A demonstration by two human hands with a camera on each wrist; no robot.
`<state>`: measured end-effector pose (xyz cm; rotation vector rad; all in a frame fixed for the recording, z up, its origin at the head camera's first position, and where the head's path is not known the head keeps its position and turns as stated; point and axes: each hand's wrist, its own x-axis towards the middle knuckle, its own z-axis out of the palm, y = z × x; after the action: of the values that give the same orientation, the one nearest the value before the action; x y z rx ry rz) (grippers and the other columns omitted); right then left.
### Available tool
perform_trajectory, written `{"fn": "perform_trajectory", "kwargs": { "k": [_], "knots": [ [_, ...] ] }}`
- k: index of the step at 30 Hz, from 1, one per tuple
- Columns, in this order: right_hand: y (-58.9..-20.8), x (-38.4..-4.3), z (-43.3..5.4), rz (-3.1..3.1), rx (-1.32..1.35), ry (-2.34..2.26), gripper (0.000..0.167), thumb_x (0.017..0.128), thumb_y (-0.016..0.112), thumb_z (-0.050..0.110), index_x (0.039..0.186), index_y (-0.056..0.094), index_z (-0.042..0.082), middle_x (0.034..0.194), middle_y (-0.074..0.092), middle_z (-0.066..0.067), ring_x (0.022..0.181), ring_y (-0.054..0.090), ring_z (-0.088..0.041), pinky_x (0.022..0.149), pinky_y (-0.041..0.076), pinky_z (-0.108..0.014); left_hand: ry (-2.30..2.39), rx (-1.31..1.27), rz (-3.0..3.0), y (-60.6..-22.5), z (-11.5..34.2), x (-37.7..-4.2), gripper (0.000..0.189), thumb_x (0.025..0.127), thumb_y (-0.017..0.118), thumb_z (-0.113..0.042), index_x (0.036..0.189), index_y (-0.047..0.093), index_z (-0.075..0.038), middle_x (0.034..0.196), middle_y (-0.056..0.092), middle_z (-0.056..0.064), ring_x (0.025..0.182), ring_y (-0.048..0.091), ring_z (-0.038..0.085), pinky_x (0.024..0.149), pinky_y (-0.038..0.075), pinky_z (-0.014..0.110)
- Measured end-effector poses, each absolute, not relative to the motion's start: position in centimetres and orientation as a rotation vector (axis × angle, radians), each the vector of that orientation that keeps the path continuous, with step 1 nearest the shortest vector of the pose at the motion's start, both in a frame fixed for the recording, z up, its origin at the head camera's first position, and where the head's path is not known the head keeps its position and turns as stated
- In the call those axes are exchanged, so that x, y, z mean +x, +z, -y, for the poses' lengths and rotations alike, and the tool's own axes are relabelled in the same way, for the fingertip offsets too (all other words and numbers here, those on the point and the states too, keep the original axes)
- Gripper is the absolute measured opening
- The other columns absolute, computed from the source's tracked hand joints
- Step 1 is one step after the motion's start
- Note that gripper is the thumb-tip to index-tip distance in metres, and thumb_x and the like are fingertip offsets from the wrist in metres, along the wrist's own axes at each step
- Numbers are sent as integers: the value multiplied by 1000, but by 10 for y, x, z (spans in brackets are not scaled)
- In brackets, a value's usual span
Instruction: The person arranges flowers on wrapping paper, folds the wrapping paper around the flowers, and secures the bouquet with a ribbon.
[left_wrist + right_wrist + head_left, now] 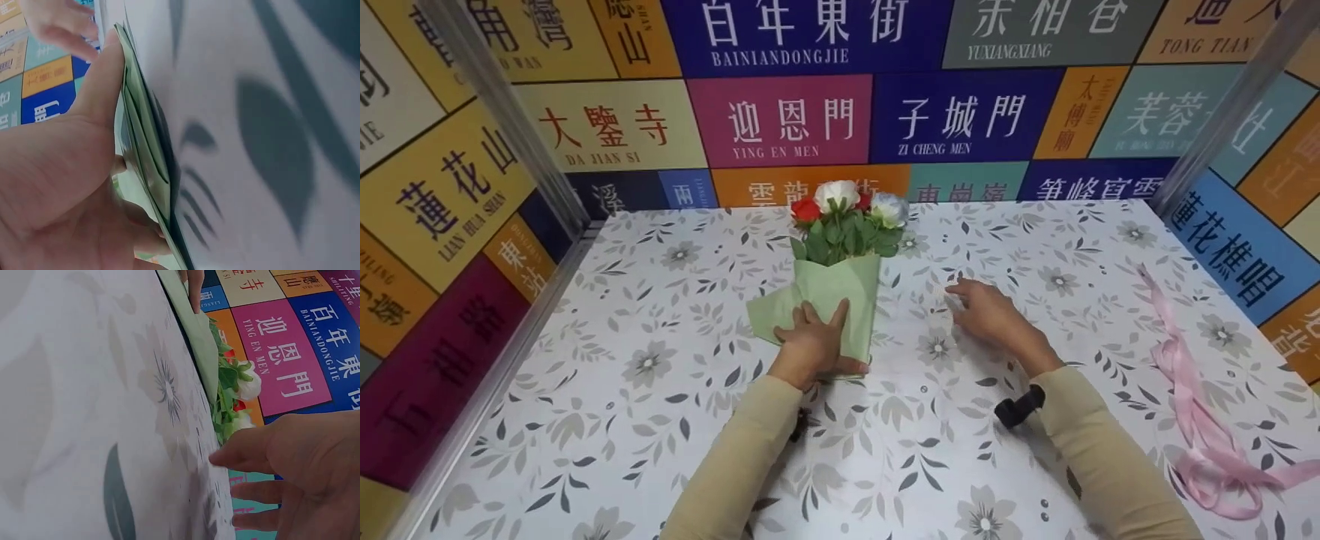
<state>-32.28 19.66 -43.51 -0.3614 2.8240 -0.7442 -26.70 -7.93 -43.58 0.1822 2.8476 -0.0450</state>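
A bouquet of red, white and pale blue flowers point(840, 196) with green leaves lies on the table, wrapped in light green paper point(832, 277). My left hand point(810, 341) presses on the lower part of the wrap with its fingers spread. In the left wrist view, the folded layers of the paper point(147, 146) show at the bottom end, beside the thumb. To the right of the bouquet, my right hand point(990, 311) is held over the table, apart from the paper, with nothing in it. Its fingers point(256, 492) are extended in the right wrist view.
A long pink ribbon point(1192, 405) lies loosely tangled along the right side of the table. The tabletop point(660, 427) has a grey leaf and flower print. Panels with large characters point(795, 120) stand behind and at both sides.
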Motion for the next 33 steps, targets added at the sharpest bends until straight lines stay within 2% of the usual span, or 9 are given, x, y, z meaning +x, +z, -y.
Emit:
{"fn": "perform_trajectory", "kwargs": {
  "k": [4,8,12,19,27,33],
  "knots": [
    [-430,-310,-212,-2911,-390,-582,55,89,54,2,145,50,1,160,30,-26,147,25,-51,113,15,-77,44,158,-2825,-436,99,-267,115,76,62,-80,163,7,-27,160,19,37,150,23,48,102,40,73],
    [-427,-296,-231,-2928,-368,-524,57,92,56,6,147,46,0,161,26,-28,148,19,-54,111,10,-80,158,125,-2796,-434,121,-268,114,78,67,-74,163,6,-27,160,14,38,151,19,50,105,34,76],
    [-425,-282,-249,-2945,-371,-522,58,95,57,11,149,43,-1,162,22,-28,148,19,-51,110,14,-79,226,83,-2774,-432,139,-267,114,79,69,-71,163,5,-27,161,10,39,151,15,52,107,29,78],
    [-427,-261,-282,-2997,-386,-466,62,92,64,17,146,43,-5,156,28,-35,138,31,-58,98,32,-80,299,3,-2734,-428,169,-264,116,79,72,-68,163,5,-25,160,6,41,151,11,54,104,27,82],
    [-433,-239,-327,-2979,-258,-480,64,95,63,24,147,41,-5,152,30,-39,136,31,-61,100,25,-81,362,-17,-2714,-423,202,-259,112,82,70,-65,163,5,-24,161,3,40,150,8,55,106,28,79],
    [-428,-221,-361,-2875,-182,-542,70,94,65,27,147,38,-10,149,28,-44,133,32,-61,103,29,-76,374,-19,-2705,-421,221,-257,111,83,69,-65,163,5,-22,160,2,41,148,11,58,104,35,75]
  ]
}}
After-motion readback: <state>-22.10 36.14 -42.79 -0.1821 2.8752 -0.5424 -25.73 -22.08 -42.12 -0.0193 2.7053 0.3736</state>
